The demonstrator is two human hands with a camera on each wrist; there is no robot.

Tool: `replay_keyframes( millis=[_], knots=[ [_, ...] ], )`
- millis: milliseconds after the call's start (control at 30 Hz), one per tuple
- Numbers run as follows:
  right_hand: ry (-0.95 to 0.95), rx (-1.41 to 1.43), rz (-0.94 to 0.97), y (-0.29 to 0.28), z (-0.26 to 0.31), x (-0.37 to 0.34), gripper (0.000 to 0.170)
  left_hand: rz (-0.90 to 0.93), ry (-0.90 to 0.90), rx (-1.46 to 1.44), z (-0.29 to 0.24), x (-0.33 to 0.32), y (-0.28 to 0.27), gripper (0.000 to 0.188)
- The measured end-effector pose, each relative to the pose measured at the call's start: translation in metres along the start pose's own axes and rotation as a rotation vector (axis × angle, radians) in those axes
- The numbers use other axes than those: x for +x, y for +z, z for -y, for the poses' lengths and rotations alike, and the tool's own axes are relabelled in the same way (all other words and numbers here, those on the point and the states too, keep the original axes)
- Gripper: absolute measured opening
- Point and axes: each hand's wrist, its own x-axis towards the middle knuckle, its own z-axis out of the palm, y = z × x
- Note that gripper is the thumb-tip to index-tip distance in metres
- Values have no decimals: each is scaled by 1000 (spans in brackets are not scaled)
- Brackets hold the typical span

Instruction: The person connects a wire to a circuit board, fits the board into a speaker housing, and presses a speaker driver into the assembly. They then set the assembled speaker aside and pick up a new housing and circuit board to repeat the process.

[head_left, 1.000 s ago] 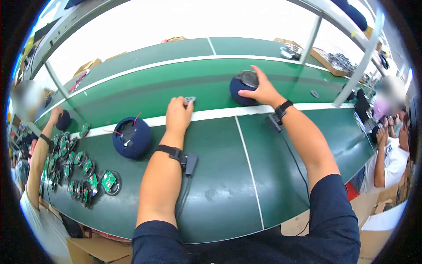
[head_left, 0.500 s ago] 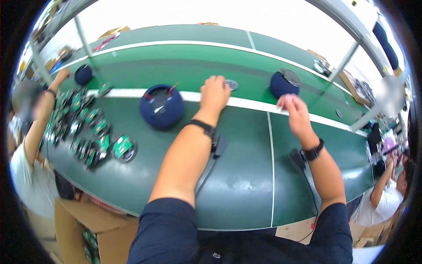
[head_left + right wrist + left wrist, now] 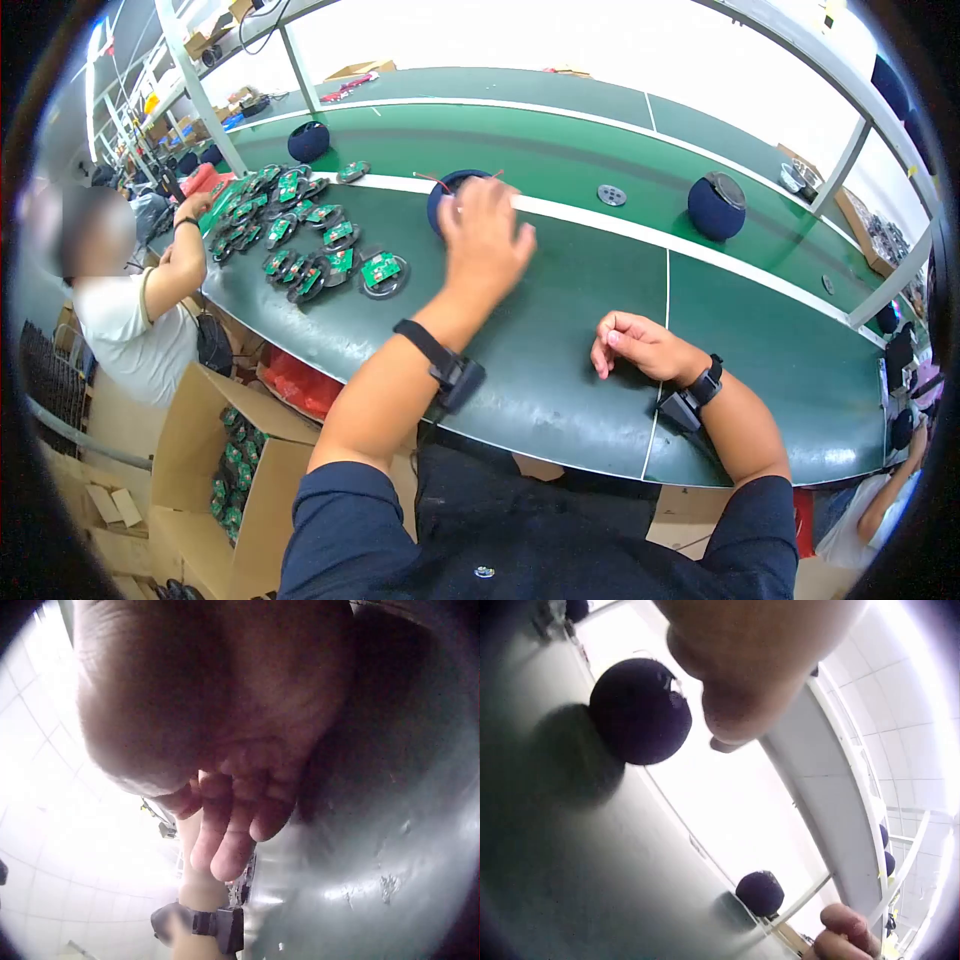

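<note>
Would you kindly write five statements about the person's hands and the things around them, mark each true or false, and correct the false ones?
1. A flat grey round disc with holes lies between a dark blue round ball with red wires and a dark blue round ball with a dark grey top. True.
2. The left hand grips the wired ball. False: the left wrist view shows a gap between them.
3. An open brown cardboard box holds green circuit boards. True.
4. The right hand holds the disc. False: that hand holds nothing.
5. Black straps circle both wrists. True.
</note>
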Motion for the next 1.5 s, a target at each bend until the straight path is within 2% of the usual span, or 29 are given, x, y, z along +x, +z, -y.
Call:
replay_keyframes(
  millis=[100, 167, 267, 333, 367, 400, 433, 467, 500, 533, 567, 600, 633, 700, 733, 767, 800, 833, 900, 933, 1067, 1200, 1267, 1300, 1367, 1400, 1433, 1467, 1500],
  knots=[
    [-35, -8, 18, 1, 0, 0, 25, 177, -194, 202, 37, 0, -7, 49],
    [-52, 11, 63, -5, -5, 2, 29, 204, -185, 131, 50, -3, -2, 44],
    [-71, 54, 67, -4, -4, 2, 28, 215, -164, 48, 27, 0, -12, 35],
    [-30, 86, -105, 6, 4, 1, 17, 202, -132, 0, -4, 3, -24, 32],
    [-31, 101, -113, 7, 0, 2, 17, 233, -160, -28, -23, 0, -29, 32],
    [-134, -64, -224, 8, -6, 3, 23, 257, -128, -44, -44, -2, -37, 32],
    [-233, -229, -337, 10, -12, 5, 36, 282, -94, -60, -63, -6, -44, 31],
    [-132, -332, -407, 18, 1, 0, 66, 299, -86, -184, -78, -13, -48, 31],
    [-120, -311, -417, 25, 8, -2, 66, 317, -84, -309, -90, -21, -52, 32],
    [-141, -392, -439, 31, 14, -4, 72, 225, -31, -313, -103, -27, -64, 31],
    [-161, -474, -459, 32, 12, -5, 79, 248, -34, -319, -110, -31, -79, 31],
    [-214, -449, -448, 27, 1, -4, 87, 145, 66, -245, -111, -33, -95, 30],
    [-202, -435, -453, 31, 6, -6, 87, 39, 165, -172, -108, -40, -107, 30],
    [-245, -604, -476, 39, 20, -9, 88, -8, 22, -190, -92, -59, -126, 24],
    [-347, -714, -441, 35, 16, -7, 85, 11, -234, -435, -80, -70, -128, 23],
    [-339, -704, -437, 35, 15, -8, 85, 23, -498, -672, -68, -79, -130, 22],
    [-330, -763, -423, 35, 18, -9, 83, 76, -668, -740, -59, -80, -134, 30],
    [-324, -821, -408, 36, 21, -10, 82, 77, -673, -733, -48, -81, -133, 30],
    [-293, -818, -415, 41, 23, -12, 78, 399, -903, -1031, -28, -87, -122, 35],
    [-262, -821, -431, 44, 25, -13, 75, 437, -892, -1127, -29, -92, -112, 42],
    [-321, -916, -480, 49, 30, -15, 70, 395, -835, -1251, -32, -102, -96, 44],
    [-352, -899, -486, 43, 30, -15, 69, 394, -889, -1257, -27, -106, -98, 41],
    [-347, -826, -476, 44, 32, -15, 74, 258, -995, -1175, -24, -105, -103, 32],
    [-350, -825, -465, 45, 35, -15, 74, 248, -1000, -1168, -16, -109, -107, 32],
    [-219, -863, -447, 47, 39, -18, 77, 290, -854, -779, 11, -121, -119, 21],
    [-225, -859, -440, 47, 36, -18, 77, 339, -887, -666, 20, -124, -127, 16],
    [-305, -1017, -468, 47, 32, -18, 78, 336, -891, -659, 26, -126, -131, 16],
    [-390, -1175, -496, 46, 30, -18, 79, 320, -796, -441, 31, -127, -135, 17],
    [-404, -1173, -483, 45, 29, -18, 79, 298, -701, -220, 37, -130, -140, 18]
  ],
)
